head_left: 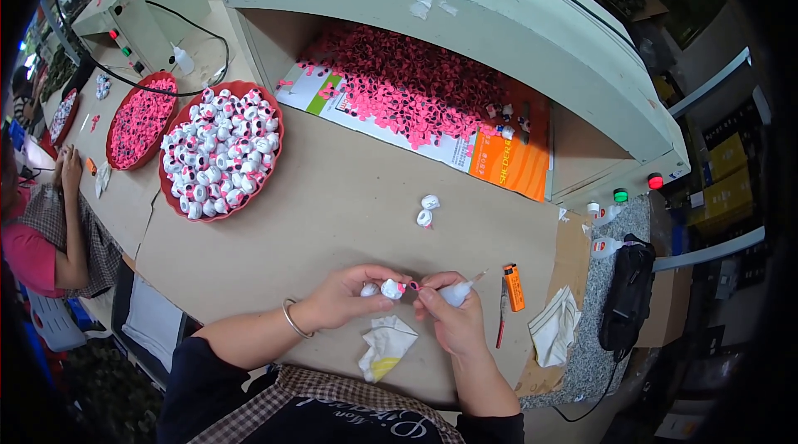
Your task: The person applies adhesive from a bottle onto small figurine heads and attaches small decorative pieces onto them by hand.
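Observation:
Low in the middle, my left hand [349,293] is closed around small white toy heads; one white head [392,288] shows at the fingertips, with a bit of pink on its edge. My right hand [455,319] meets it from the right, pinching a small pink and black piece [414,285] close against the head. A translucent squeeze bottle [455,293] with a thin tip is also tucked in that hand, tip pointing up and right. Whether the piece touches the head is too small to tell. Two more white heads [428,209] lie together farther up the table.
A red basin [279,132] heaped with white heads stands left, beside a red tray [110,145] of pink pieces. Pink pieces [399,99] fill the pale cabinet's recess. A folded cloth [387,346], an orange lighter [514,288] and a white cloth [555,326] lie nearby. A person sits far left.

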